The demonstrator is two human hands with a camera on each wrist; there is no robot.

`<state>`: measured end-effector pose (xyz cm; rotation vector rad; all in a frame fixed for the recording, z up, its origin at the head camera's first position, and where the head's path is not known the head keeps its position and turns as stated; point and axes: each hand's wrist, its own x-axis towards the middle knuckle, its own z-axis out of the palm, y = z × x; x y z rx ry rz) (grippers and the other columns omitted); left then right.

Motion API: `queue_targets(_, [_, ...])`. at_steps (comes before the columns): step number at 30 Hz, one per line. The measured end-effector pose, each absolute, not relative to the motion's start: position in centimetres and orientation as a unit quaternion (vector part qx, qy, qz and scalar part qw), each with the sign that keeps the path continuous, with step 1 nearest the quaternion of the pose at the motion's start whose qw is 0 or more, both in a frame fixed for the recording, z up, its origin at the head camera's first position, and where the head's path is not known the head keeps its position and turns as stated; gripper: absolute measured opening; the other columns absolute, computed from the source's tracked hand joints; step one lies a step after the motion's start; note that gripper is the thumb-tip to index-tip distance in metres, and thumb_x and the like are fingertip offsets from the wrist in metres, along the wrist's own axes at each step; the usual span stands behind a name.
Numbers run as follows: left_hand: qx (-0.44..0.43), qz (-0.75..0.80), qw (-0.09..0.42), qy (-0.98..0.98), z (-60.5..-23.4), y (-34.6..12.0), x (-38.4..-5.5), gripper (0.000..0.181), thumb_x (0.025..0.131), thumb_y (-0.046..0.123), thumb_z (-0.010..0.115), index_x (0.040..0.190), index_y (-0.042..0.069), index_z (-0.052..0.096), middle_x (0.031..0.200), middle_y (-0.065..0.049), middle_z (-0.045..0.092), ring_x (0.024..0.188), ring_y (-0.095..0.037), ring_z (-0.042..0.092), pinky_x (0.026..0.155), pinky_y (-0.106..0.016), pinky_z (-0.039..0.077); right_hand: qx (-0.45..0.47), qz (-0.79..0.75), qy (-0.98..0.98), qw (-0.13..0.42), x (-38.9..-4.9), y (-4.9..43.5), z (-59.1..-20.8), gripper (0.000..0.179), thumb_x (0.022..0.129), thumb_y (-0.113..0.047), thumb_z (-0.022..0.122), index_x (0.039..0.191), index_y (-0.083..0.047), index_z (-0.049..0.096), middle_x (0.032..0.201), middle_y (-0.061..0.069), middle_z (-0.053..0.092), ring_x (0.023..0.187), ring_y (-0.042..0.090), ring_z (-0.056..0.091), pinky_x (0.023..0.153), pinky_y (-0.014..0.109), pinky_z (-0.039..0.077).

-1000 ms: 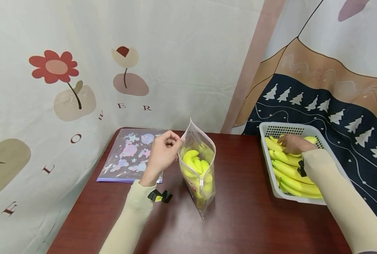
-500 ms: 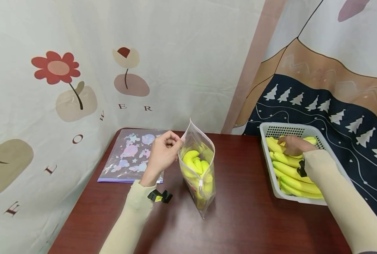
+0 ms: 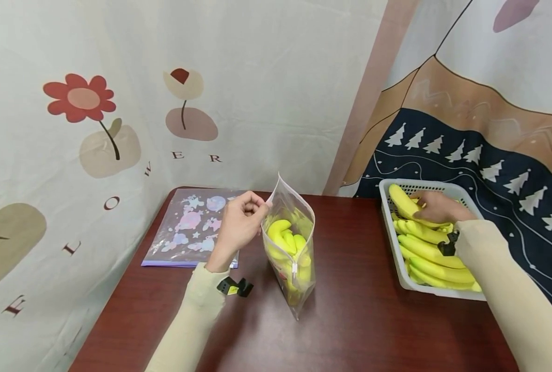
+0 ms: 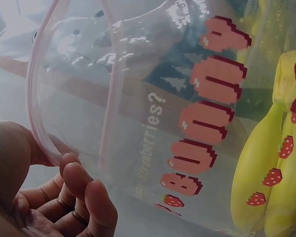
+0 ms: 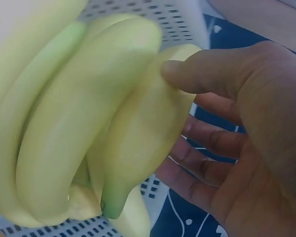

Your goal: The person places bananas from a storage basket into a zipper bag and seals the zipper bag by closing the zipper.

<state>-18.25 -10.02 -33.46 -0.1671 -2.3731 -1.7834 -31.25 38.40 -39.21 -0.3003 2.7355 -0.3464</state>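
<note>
My left hand (image 3: 240, 222) pinches the pink-edged rim of a clear zip bag (image 3: 276, 248) between thumb and fingers. The bag stands upright with its mouth apart and several yellow bananas (image 3: 282, 237) inside. In the left wrist view, pink lettering and small strawberries are printed on the bag (image 4: 212, 98). Over at the right, my right hand (image 3: 436, 205) grips a banana (image 3: 403, 201) at the back of the basket. The right wrist view shows the thumb on top of this banana (image 5: 143, 118) and the fingers on its far side.
The light grey perforated basket (image 3: 400, 274) holds several more bananas (image 3: 436, 253) in a row. A flat printed bag with a purple edge (image 3: 189, 227) lies left of the upright bag on the dark red table (image 3: 350, 320). Printed cloth (image 3: 276, 93) hangs behind.
My right hand has taken hold of a banana, whose end now rises above the others at the basket's back left. The left hand and the bag stay where they were.
</note>
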Motion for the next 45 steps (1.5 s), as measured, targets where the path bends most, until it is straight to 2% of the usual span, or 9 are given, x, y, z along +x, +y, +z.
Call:
queue_targets(3, [-0.057,-0.598,0.085,-0.795,-33.5,-10.1,-18.2,0.014,0.097,0.006,0.067,0.086,-0.002,0.064,0.059,-0.005,0.053,0.043,-0.011,0.048,0.044,-0.02,0.042,-0.096,-0.155,0.969,0.167,-30.9,38.2,-39.0,0.064,0.093,-0.016,0.069,0.145,0.01,0.044,0.126,0.038,0.059,0.109,0.045,0.062,0.087,0.052,0.055])
queue_targets(12, [-0.051,-0.598,0.084,-0.795,-33.4,-10.1,-18.1,0.014,0.097,0.006,0.067,0.086,-0.002,0.064,0.058,-0.003,0.053,0.043,-0.01,0.048,0.044,-0.02,0.041,-0.057,-0.233,0.963,0.12,-29.4,37.9,-38.0,0.065,0.096,-0.026,0.067,0.148,0.006,0.043,0.129,0.034,0.058,0.107,0.04,0.062,0.071,0.031,0.054])
queue_targets(19, [-0.054,-0.598,0.086,-0.795,-33.4,-10.2,-18.1,0.014,0.097,0.006,0.067,0.086,-0.002,0.064,0.058,-0.003,0.053,0.043,-0.01,0.047,0.044,-0.02,0.04,-0.04,-0.287,0.954,0.078,-28.1,37.0,-37.2,0.063,0.1,-0.035,0.064,0.148,0.001,0.047,0.131,0.029,0.06,0.112,0.038,0.06,0.074,0.023,0.05])
queue_targets(25, [-0.056,-0.596,0.088,-0.796,-33.4,-10.2,-18.1,0.014,0.097,0.007,0.068,0.086,-0.002,0.064,0.059,-0.003,0.053,0.043,-0.01,0.047,0.044,-0.02,0.04,-0.024,-0.342,0.936,0.078,-27.0,34.9,-36.5,0.063,0.102,-0.034,0.062,0.151,0.0,0.044,0.136,0.028,0.057,0.117,0.037,0.058,0.074,0.014,0.05])
queue_targets(30, [-0.055,-0.596,0.085,-0.797,-33.4,-10.2,-18.1,0.014,0.097,0.007,0.067,0.087,-0.001,0.064,0.059,-0.002,0.053,0.043,-0.009,0.047,0.044,-0.02,0.04,-0.022,-0.391,0.917,0.08,-26.4,33.4,-36.4,0.064,0.102,-0.029,0.062,0.155,-0.001,0.04,0.138,0.026,0.055,0.105,0.017,0.062,0.077,0.019,0.057])
queue_targets(32, [-0.054,-0.597,0.083,-0.796,-33.4,-10.2,-18.1,0.014,0.097,0.008,0.067,0.087,-0.002,0.064,0.059,-0.002,0.053,0.044,-0.01,0.048,0.044,-0.02,0.041,-0.034,-0.42,0.904,0.073,-26.0,32.9,-36.4,0.063,0.102,-0.026,0.062,0.155,-0.001,0.039,0.135,0.021,0.058,0.098,0.004,0.063,0.078,0.021,0.06])
queue_targets(34, [-0.052,-0.599,0.081,-0.795,-33.4,-10.2,-18.1,0.014,0.097,0.007,0.067,0.087,-0.002,0.064,0.059,-0.002,0.053,0.044,-0.01,0.048,0.044,-0.02,0.041,-0.052,-0.455,0.887,0.065,-25.6,32.4,-36.3,0.062,0.101,-0.021,0.062,0.155,0.001,0.039,0.128,0.008,0.063,0.092,-0.004,0.064,0.078,0.022,0.061])
queue_targets(39, [-0.052,-0.596,0.081,-0.797,-33.3,-10.1,-18.1,0.014,0.097,0.007,0.067,0.087,-0.002,0.064,0.059,-0.002,0.053,0.044,-0.009,0.048,0.044,-0.019,0.041,-0.105,-0.556,0.822,0.065,-24.6,30.8,-35.8,0.062,0.1,-0.005,0.058,0.154,0.01,0.032,0.112,-0.019,0.065,0.092,-0.003,0.069,0.078,0.021,0.062])
queue_targets(45, [-0.055,-0.593,0.082,-0.799,-33.3,-10.2,-18.1,0.015,0.097,0.008,0.067,0.086,-0.001,0.064,0.059,-0.002,0.053,0.043,-0.01,0.048,0.044,-0.02,0.042,-0.154,-0.624,0.762,0.082,-23.7,28.5,-34.8,0.064,0.099,0.002,0.056,0.153,0.016,0.026,0.117,-0.015,0.068,0.097,0.003,0.072,0.08,0.02,0.061])
